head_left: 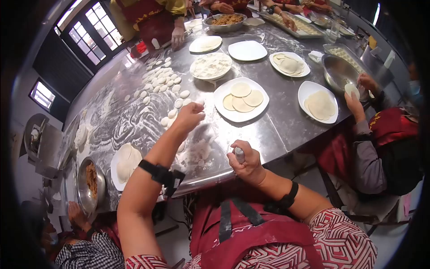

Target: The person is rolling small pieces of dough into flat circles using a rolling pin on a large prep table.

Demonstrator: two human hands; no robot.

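Observation:
My right hand (246, 163) is closed around a small rolling pin (239, 155), with only its floury, rounded end showing. It hovers at the table's near edge. My left hand (190, 118) reaches over the floured steel table with its fingers curled together; whatever lies between the fingertips is hidden. Small flattened dough pieces (184, 94) lie scattered just beyond and to the left of it. To its right, a white plate (219, 105) carries several round dough wrappers (242, 106). Behind my left hand stands a white bowl heaped with flour (210, 66).
White plates with wrappers stand at right (320, 102) and left (127, 163). Metal bowls of filling sit at left (92, 184) and far (225, 19). At right, a co-worker's hands (356, 105) hold a wrapper near a steel bowl (338, 69). Other people line the table.

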